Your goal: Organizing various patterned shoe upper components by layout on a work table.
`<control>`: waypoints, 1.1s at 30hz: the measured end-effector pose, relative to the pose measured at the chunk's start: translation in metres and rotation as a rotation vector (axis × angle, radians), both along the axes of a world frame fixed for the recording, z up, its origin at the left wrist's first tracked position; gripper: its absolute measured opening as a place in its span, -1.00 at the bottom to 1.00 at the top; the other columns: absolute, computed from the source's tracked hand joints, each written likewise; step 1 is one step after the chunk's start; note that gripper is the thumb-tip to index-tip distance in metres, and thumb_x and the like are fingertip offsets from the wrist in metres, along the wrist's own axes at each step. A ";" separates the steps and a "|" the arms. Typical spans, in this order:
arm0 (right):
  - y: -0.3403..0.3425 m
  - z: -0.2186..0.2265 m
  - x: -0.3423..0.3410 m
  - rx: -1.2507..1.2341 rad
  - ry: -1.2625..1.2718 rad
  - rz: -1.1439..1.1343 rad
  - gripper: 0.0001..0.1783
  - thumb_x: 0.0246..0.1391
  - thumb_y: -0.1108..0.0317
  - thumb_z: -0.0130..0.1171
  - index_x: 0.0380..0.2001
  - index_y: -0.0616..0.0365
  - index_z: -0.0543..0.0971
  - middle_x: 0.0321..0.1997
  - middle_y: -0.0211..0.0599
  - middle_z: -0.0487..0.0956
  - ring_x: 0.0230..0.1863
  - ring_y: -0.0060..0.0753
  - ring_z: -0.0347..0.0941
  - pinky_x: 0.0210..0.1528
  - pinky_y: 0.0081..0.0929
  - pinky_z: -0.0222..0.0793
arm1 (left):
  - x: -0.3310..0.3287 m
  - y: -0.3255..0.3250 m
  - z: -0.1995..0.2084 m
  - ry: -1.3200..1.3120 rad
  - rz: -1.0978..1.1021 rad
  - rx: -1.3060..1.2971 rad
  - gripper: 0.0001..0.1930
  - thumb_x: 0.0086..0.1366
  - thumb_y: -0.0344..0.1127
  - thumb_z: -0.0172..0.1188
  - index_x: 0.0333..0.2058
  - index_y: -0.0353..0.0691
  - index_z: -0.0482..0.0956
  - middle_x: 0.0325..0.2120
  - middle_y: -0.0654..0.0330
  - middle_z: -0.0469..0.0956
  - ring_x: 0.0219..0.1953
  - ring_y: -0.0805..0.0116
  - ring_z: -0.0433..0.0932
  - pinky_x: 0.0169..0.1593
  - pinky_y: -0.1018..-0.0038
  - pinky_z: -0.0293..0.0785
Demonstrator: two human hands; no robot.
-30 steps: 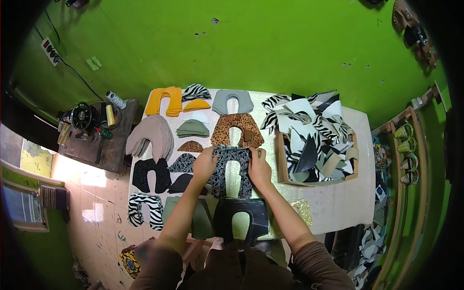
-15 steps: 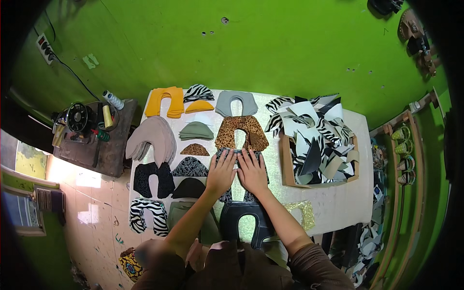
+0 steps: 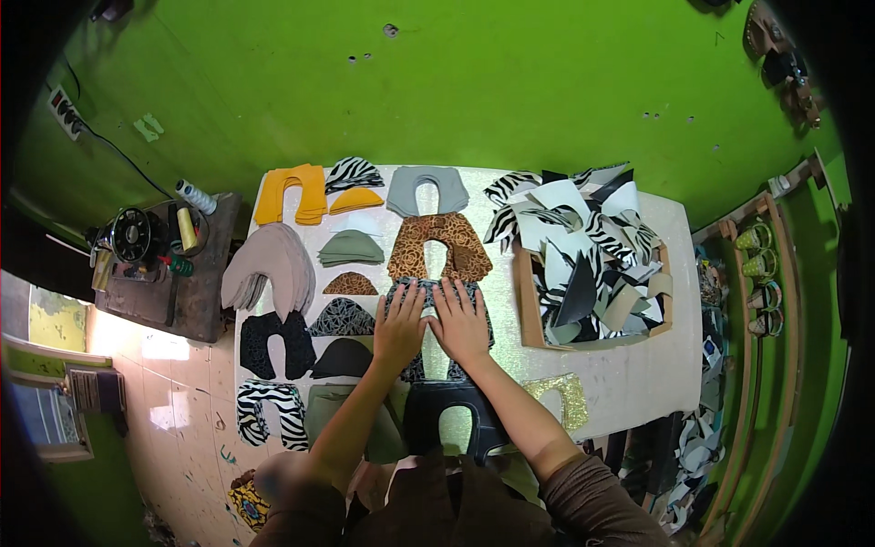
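Observation:
My left hand point(image 3: 398, 330) lies flat, fingers spread, on a stack of horseshoe-shaped pieces point(image 3: 415, 367) in a black-and-grey pattern. Beside it, my right hand point(image 3: 459, 325) rests on the same stack, also flat with fingers apart. The thumbs come close together over its opening, and the hands cover much of it. Just beyond the fingertips are brown-and-black patterned horseshoe pieces point(image 3: 402, 258). Nearer to me, between my forearms, sit plain black horseshoe pieces point(image 3: 421, 412). Half-round patterned pieces point(image 3: 344, 317) lie left of my left hand.
More cut pieces, including yellow point(image 3: 271, 199), beige point(image 3: 246, 260) and zebra-striped point(image 3: 251, 406) ones, cover the table's left side. An open cardboard box point(image 3: 527, 305) heaped with scraps stands at right. A glittery gold piece point(image 3: 574, 401) lies by my right forearm. A sewing machine point(image 3: 133, 235) stands far left.
Both hands stay flat on the same patterned stack. The whole view has shifted a little, so the table and its pieces appear slightly further left.

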State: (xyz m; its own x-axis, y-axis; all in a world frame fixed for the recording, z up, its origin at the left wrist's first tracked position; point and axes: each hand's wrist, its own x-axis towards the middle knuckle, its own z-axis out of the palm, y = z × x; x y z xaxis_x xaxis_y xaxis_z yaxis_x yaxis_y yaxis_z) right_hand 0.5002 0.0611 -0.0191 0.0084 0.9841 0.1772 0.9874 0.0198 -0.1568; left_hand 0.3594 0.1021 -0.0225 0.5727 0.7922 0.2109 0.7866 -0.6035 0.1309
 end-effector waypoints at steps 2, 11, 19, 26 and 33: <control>-0.001 0.000 0.002 -0.005 0.037 0.024 -0.39 0.08 0.07 -0.05 0.20 -0.02 0.19 0.29 -0.35 0.16 0.32 -0.28 0.00 0.30 -0.05 -0.18 | 0.003 -0.003 0.002 0.003 0.016 -0.014 -0.49 0.23 -0.08 -0.03 0.13 -0.12 0.28 0.19 0.19 0.18 0.23 0.23 0.13 0.24 0.12 -0.04; -0.040 0.049 0.050 0.304 0.508 0.129 -0.51 0.00 0.45 -0.08 0.07 0.26 0.30 0.06 0.01 0.39 0.06 -0.03 0.34 0.01 -0.33 0.33 | 0.066 -0.040 0.075 -0.358 -0.069 -0.298 -0.59 0.23 -0.22 -0.01 0.02 -0.27 0.33 0.13 -0.06 0.20 0.19 -0.08 0.14 0.20 0.09 0.02; -0.084 0.093 0.167 0.335 0.865 -0.378 -0.74 -0.04 0.53 0.02 -0.21 0.32 0.46 -0.26 -0.11 0.46 -0.35 -0.17 0.45 -0.36 -0.39 0.41 | 0.168 -0.076 0.117 -0.531 -0.221 -0.276 -0.75 0.16 -0.33 0.09 -0.18 -0.26 0.46 -0.23 0.02 0.48 -0.17 0.09 0.45 -0.10 0.32 0.35; -0.085 0.042 0.244 0.121 0.928 -0.503 -0.58 -0.07 0.40 0.15 -0.11 0.29 0.36 -0.30 -0.12 0.43 -0.38 -0.31 0.42 -0.30 -0.41 0.36 | 0.235 -0.079 0.099 -0.491 -0.139 -0.289 -0.70 0.15 -0.33 0.07 -0.14 -0.33 0.42 -0.19 -0.06 0.45 -0.14 -0.03 0.44 -0.07 0.24 0.37; -0.086 0.033 0.247 0.047 0.835 -0.305 -0.63 -0.05 0.39 0.11 -0.13 0.27 0.40 -0.41 -0.16 0.48 -0.39 -0.16 0.44 -0.29 -0.33 0.35 | 0.257 -0.081 0.072 -0.374 -0.006 -0.263 -0.51 0.10 -0.33 0.10 0.02 -0.34 0.28 -0.14 -0.14 0.40 -0.10 -0.09 0.41 -0.03 0.23 0.36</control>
State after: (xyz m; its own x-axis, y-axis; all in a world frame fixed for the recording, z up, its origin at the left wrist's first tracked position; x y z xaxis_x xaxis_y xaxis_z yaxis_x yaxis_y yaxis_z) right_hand 0.7473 -0.0244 0.0137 0.4138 0.9096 0.0360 0.5143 -0.2010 -0.8337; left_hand 0.6166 0.0208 0.0494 0.5000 0.8435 0.1960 0.6526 -0.5158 0.5550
